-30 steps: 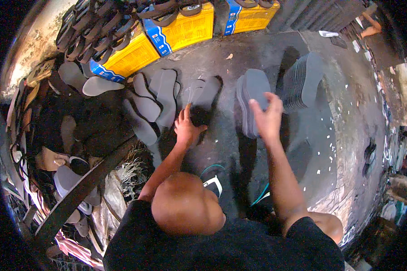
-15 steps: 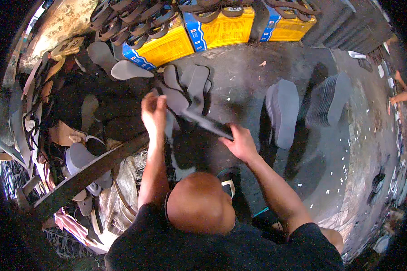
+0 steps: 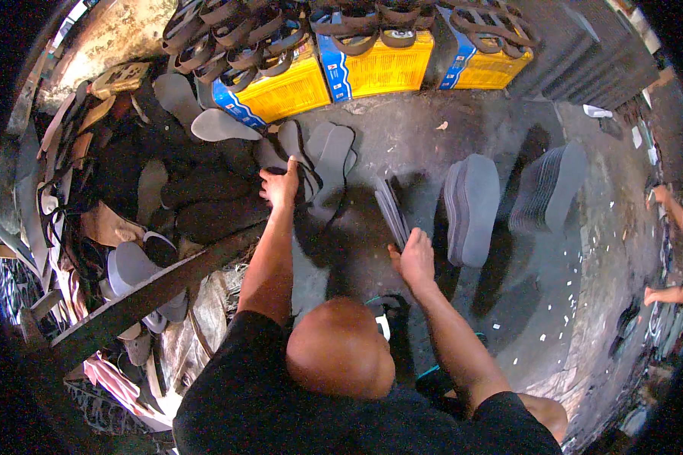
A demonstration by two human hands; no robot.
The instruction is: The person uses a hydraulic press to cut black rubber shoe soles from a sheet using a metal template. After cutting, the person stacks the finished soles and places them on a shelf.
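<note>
My right hand [image 3: 415, 258] is closed around the near end of a few grey shoe soles [image 3: 389, 206], held on edge above the floor. My left hand [image 3: 281, 187] reaches into a group of loose soles, thumb and fingers spread at a dark sole [image 3: 269, 154]; whether it grips it is not clear. Just right of that hand, grey soles [image 3: 332, 163] lie overlapping on the floor. A neat stack of grey soles [image 3: 474, 212] lies to the right of my right hand. Beyond it a taller, fanned-out stack [image 3: 551, 189] leans over.
Yellow and blue boxes [image 3: 379, 64] line the far side, with brown strapped sandals [image 3: 239, 26] on top. A wooden beam [image 3: 148, 292] slants across the left, beside heaped scraps. White bits dot the floor [image 3: 542, 303] on the right. Another person's limbs [image 3: 667, 294] show at the right edge.
My right hand has swung the soles from pointing left to pointing away from me. My left hand has moved slightly right and down onto the loose soles. The near stack on the right looks thicker.
</note>
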